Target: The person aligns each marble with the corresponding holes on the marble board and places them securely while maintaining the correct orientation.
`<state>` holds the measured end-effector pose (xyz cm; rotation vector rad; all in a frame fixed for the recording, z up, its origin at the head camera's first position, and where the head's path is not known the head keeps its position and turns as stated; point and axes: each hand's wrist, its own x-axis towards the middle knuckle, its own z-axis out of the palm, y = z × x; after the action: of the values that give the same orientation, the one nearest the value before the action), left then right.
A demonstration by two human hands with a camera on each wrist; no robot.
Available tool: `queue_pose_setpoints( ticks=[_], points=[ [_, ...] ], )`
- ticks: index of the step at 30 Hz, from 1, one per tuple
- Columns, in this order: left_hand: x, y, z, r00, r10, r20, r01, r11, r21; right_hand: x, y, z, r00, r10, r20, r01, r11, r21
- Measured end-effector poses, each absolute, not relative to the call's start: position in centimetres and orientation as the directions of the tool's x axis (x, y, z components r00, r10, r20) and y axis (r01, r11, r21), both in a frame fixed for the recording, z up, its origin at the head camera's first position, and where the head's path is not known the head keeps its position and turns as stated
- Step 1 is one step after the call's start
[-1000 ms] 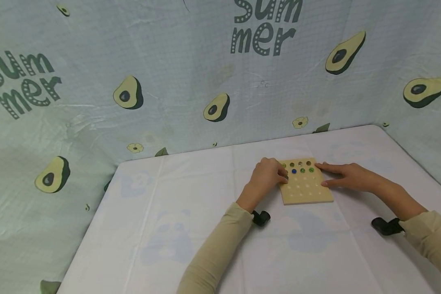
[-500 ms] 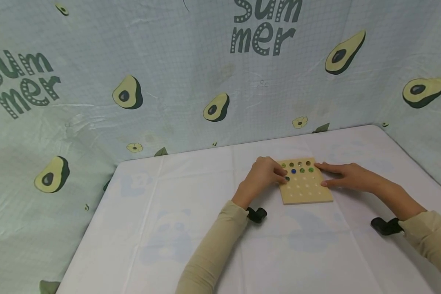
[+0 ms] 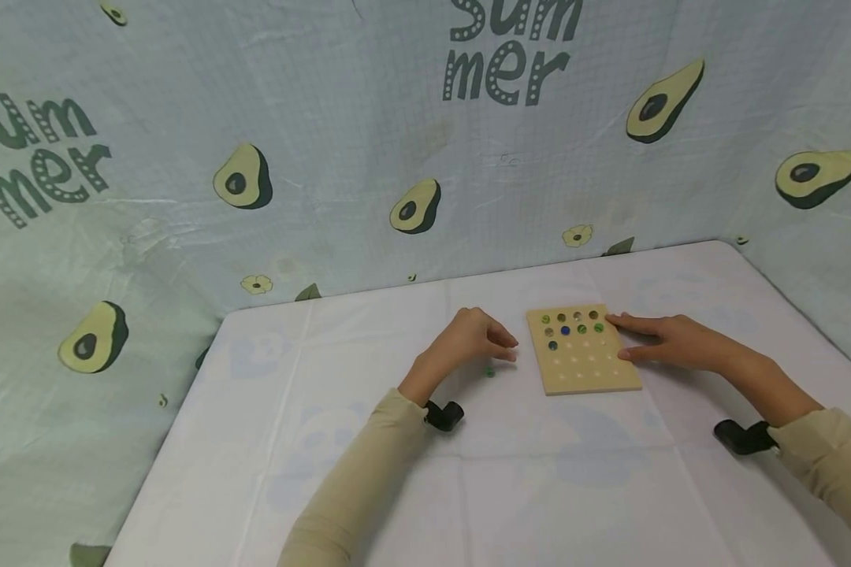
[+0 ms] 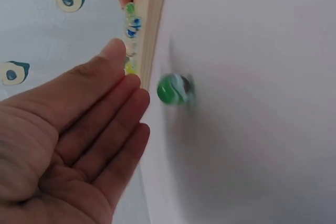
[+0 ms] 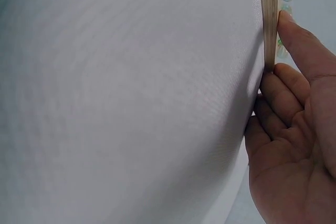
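Observation:
A square wooden board (image 3: 590,376) with rows of small hollows lies on the table, and glass marbles (image 3: 565,331) sit in its far rows. One dark blue marble (image 3: 553,346) rests in the third row at the left. Left of the board, my left hand (image 3: 470,339) hovers over the cloth, fingers loosely bent and nothing visible in them. Beside its fingertips a green marble with pale swirls (image 4: 173,89) lies on the table, apart from the hand. My right hand (image 3: 670,341) rests against the board's right side, thumb (image 5: 294,30) at the edge and fingers extended.
A white cloth (image 3: 312,449) with faint animal prints covers the table. Behind it hangs a pale sheet (image 3: 340,142) printed with avocados. Both wrists carry black cameras, the left one (image 3: 444,415) close above the cloth.
My left hand has let go of the dark blue marble in the third row and moved left off the board. The green marble on the cloth has come into sight. The right hand stays put.

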<state>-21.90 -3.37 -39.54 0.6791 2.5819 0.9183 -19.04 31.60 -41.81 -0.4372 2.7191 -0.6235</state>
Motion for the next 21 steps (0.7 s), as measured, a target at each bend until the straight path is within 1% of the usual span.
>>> queue_pose_setpoints(
  ticks=[7, 14, 21],
  points=[
    [-21.7, -5.9, -39.8, -0.757, 0.638, -0.138, 0.411, 0.630, 0.659, -19.1, 31.5, -41.9, -0.900, -0.365, -0.239, -0.222, 0.855, -0.470],
    [-21.9, -7.5, -40.2, -0.713, 0.685, -0.146, 0.453, 0.610, 0.651, -19.1, 31.5, -41.8, -0.895, -0.377, -0.240, -0.235, 0.853, -0.465],
    [-22.2, -7.8, -40.5, -0.681, 0.715, -0.158, 0.468, 0.591, 0.657, -19.1, 31.5, -41.7, -0.896, -0.374, -0.239, -0.235, 0.856, -0.460]
  ],
)
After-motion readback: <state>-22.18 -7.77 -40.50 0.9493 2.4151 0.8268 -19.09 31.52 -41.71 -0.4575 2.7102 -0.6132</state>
